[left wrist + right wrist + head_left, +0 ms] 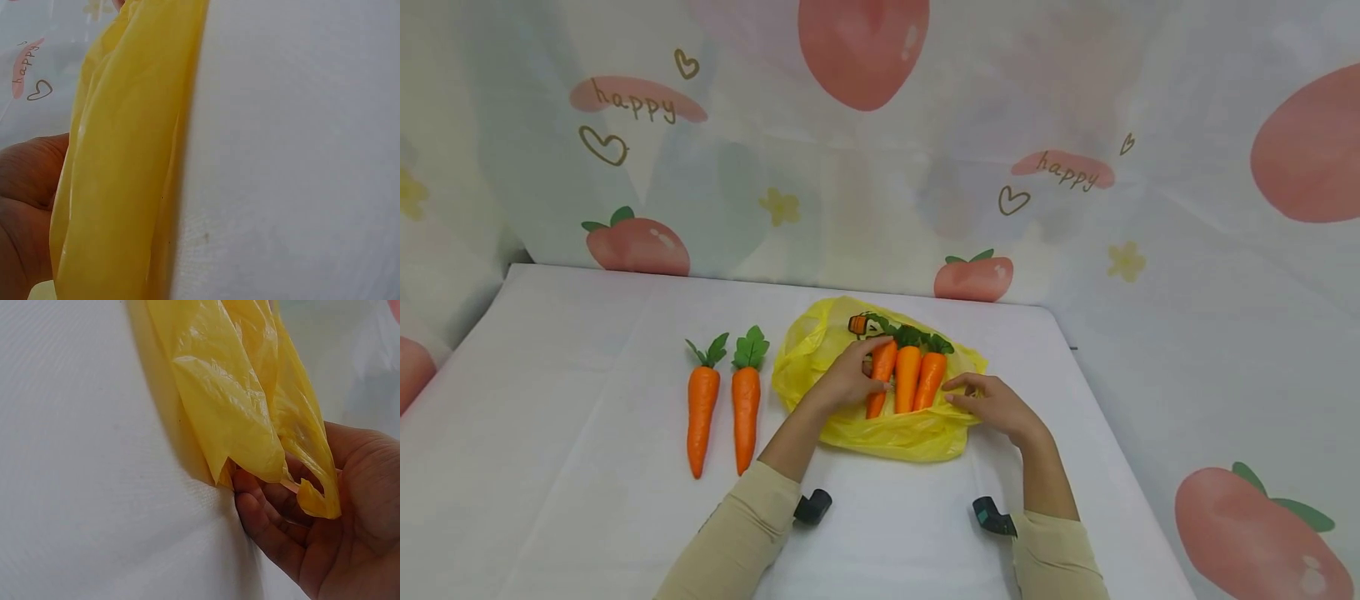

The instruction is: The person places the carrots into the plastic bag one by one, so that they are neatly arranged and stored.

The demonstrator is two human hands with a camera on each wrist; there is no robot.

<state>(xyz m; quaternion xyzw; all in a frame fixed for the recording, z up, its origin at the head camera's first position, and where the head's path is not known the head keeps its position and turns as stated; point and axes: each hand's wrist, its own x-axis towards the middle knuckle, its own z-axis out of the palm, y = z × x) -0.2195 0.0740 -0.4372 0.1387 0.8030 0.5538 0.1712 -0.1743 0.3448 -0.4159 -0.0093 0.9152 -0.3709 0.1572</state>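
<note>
A yellow plastic bag [917, 437] lies spread on the white table, with three toy carrots on or in it. My left hand [847, 377] reaches over the bag and holds the leftmost carrot [881, 375], its fingers near the green top and its thumb lower down. To its right lie the middle carrot [907, 377] and the right carrot [932, 377]. My right hand [996, 404] grips the bag's right edge between thumb and fingers; in the right wrist view the fingertips are partly behind the yellow film. The bag hides most of my left fingers in the left wrist view.
Two more carrots, one at the far left [702, 417] and one beside it [746, 412], lie on the white tablecloth [587, 400] left of the bag, leaves pointing away. A patterned cloth backdrop [865, 192] rises behind the table. Black curved pieces [813, 507] sit at both wrists.
</note>
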